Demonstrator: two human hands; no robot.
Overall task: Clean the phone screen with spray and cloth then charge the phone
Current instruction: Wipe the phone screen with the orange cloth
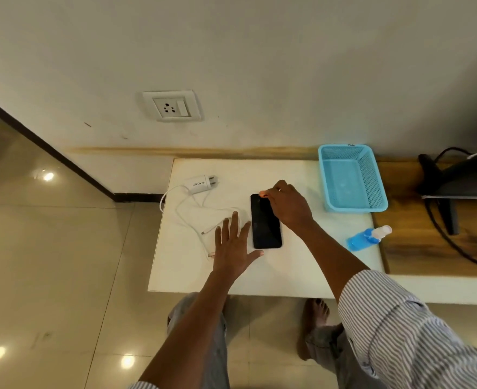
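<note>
A black phone [266, 223] lies screen up on the white table [301, 265]. My right hand [286, 204] is over its far end, fingers curled, with the fingertips pinching the top edge. My left hand [233, 245] lies flat with spread fingers on the table just left of the phone, the thumb at its near corner. A blue spray bottle [367, 238] lies on its side at the table's right edge. The white charger [200, 184] and its cable [192, 217] lie to the left. No cloth is in view.
A wall socket [172, 106] sits above the table's left end. A blue mesh basket [352, 178] stands at the back right. Further right, a wooden surface [417, 248] carries a dark monitor stand [442, 181] and black cables. My legs are below the table's front edge.
</note>
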